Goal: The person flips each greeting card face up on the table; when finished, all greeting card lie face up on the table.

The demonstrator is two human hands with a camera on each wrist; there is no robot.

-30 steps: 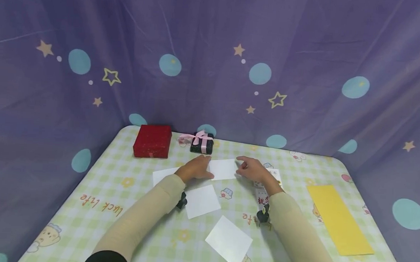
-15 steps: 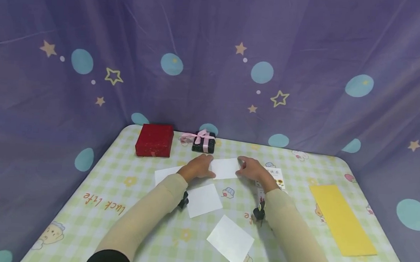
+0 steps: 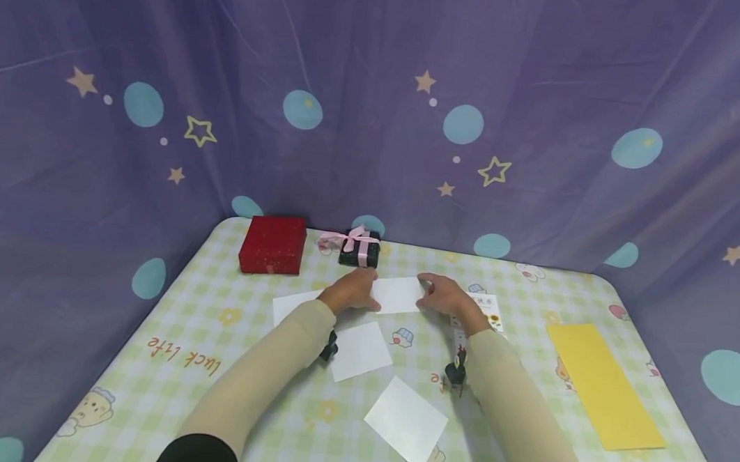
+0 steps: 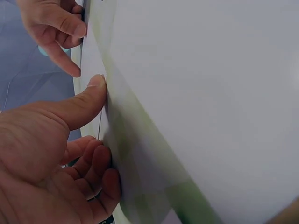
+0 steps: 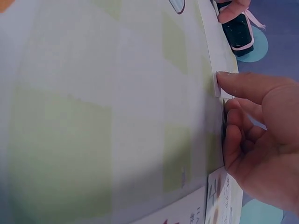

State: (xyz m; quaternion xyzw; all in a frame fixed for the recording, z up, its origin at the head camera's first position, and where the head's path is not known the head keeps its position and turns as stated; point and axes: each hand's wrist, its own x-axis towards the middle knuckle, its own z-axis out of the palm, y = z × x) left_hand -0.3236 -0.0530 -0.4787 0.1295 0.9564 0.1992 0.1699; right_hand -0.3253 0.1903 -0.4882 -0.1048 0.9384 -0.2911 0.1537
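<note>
White card (image 3: 397, 294) edges hidden under left hand (image 3: 349, 292), right hand (image 3: 445, 295).

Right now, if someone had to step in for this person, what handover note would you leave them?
Left hand grips the left edge of the white card, thumb on the edge.
Right hand pinches the right edge of the same card.
The card lies far-centre on the table, in front of the black gift box; the red box is to that box's left.
Three more white cards lie nearer; the yellow sheet is at right.
Done: card gripped on both sides. Left: lifting or folding it, apparently.
</note>
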